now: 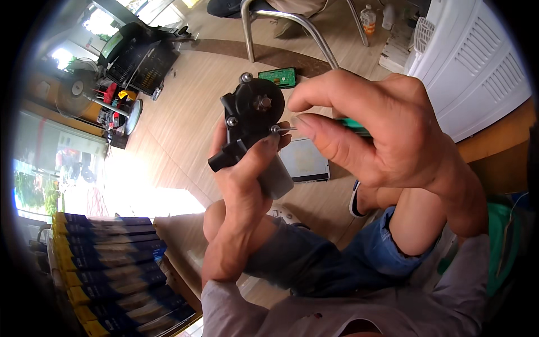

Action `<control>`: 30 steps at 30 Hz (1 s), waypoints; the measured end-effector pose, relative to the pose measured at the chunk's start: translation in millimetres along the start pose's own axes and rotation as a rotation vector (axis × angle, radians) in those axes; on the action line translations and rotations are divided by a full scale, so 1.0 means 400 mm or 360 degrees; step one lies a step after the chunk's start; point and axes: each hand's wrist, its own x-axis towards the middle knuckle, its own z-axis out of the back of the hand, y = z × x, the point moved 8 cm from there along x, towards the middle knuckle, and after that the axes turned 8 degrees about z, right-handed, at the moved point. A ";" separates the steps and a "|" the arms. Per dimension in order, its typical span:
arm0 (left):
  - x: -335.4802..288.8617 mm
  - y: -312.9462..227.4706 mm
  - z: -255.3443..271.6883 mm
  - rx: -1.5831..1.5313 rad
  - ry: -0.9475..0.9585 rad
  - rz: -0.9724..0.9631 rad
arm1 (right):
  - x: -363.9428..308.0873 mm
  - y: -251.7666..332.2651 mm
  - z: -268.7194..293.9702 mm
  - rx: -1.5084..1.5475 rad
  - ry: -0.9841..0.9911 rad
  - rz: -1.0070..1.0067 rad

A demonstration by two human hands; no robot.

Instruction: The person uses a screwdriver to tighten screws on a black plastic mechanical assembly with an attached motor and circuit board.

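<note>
Below, a tiled floor [174, 135] is glaring in daylight. I'm holding the black-and-silver motor [252, 121] in mid-air, left fingers [255, 160] clamping it; it's likely feeling heavy, rigid, slick along its metal can [278, 181], the housing [255, 101] offering better hold. Rightward, just beside it, right fingers [331, 92] are gripping a green-handled screwdriver [352, 124].

PASSABLE: over floor [174, 129] left of motor [252, 106] | RIGHT: screwdriver [353, 124] and right hand [376, 129] block | BELOW: left hand [243, 177], legs [314, 255] | LOWER LEFT: stacked boxes [118, 269] | FAR SIDE: metal chair [247, 33]
</note>
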 end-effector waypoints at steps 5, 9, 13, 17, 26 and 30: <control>-0.004 0.001 -0.003 -0.0053 0.0014 -0.0001 | 0.012 0.015 0.016 -0.0054 -0.0176 0.0146; -0.012 -0.008 -0.006 -0.0045 -0.0002 -0.0008 | 0.008 0.007 0.020 -0.0019 -0.0095 0.0039; -0.004 -0.002 -0.010 -0.0007 0.0008 0.0022 | 0.016 0.018 0.021 -0.0174 -0.0176 0.0135; -0.007 0.003 0.004 0.0038 -0.0051 0.0051 | 0.013 0.014 0.022 -0.0090 -0.0133 0.0098; -0.003 -0.004 -0.021 0.0009 0.0007 -0.0006 | 0.061 0.045 0.015 -0.0174 0.0284 0.0097; -0.008 -0.011 -0.014 0.0050 0.0003 -0.0037 | 0.009 -0.001 0.014 0.0070 -0.0048 -0.0071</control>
